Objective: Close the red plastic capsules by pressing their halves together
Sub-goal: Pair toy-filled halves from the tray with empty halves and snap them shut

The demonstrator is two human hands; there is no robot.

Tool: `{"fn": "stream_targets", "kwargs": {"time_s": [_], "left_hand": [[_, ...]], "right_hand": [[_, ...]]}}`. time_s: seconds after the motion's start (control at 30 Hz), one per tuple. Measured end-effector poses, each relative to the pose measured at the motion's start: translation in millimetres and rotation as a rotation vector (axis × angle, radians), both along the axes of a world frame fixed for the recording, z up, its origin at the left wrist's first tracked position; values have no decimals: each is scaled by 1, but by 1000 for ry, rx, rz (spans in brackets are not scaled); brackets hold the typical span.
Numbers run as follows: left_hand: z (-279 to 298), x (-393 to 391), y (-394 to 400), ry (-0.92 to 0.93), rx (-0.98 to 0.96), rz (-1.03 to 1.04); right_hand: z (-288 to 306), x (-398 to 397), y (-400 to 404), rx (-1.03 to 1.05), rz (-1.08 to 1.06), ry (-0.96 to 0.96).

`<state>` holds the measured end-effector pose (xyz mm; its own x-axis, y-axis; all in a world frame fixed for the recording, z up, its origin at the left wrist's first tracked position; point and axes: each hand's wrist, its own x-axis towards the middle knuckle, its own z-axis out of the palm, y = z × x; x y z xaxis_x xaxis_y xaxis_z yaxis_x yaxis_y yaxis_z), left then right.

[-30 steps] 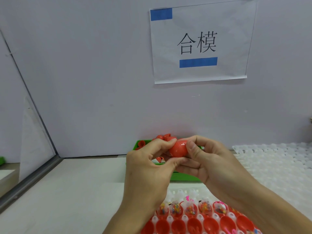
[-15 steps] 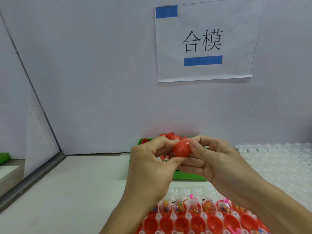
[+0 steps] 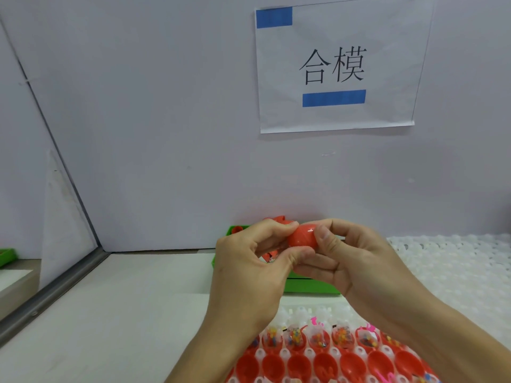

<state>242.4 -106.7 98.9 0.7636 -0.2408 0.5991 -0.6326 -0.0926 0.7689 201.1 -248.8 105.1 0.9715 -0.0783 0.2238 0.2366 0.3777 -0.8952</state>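
A red plastic capsule (image 3: 302, 235) is held up in front of the wall, pinched between both hands. My left hand (image 3: 249, 275) grips its left side with thumb and fingertips. My right hand (image 3: 359, 264) grips its right side, thumb on the front. The capsule's two halves look joined. Below my wrists a white holder tray (image 3: 326, 312) carries several open red capsule halves (image 3: 300, 364), some with small colourful bits inside. Behind my hands a green bin (image 3: 312, 286) holds more red capsule pieces (image 3: 278, 220).
A grey partition wall with a paper sign (image 3: 336, 67) stands close behind the bin. White bumpy trays (image 3: 453, 261) are stacked at the right. A metal rail (image 3: 55, 286) and an angled panel bound the table at the left, with another green bin (image 3: 7, 255) beyond.
Both hands stay on the capsule and have shifted a little to the right in view; the camera has tilted slightly. The grip looks the same.
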Motion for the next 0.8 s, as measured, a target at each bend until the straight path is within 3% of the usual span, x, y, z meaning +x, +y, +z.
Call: {"fn": "stream_targets", "kwargs": {"time_s": [0.2, 0.8], "left_hand": [[2, -9, -4, -57, -68, 61], [-8, -11, -12, -319, -179, 157]], "right_hand": [[-3, 1, 4, -9, -7, -10], [5, -10, 17, 290, 70, 79]]}}
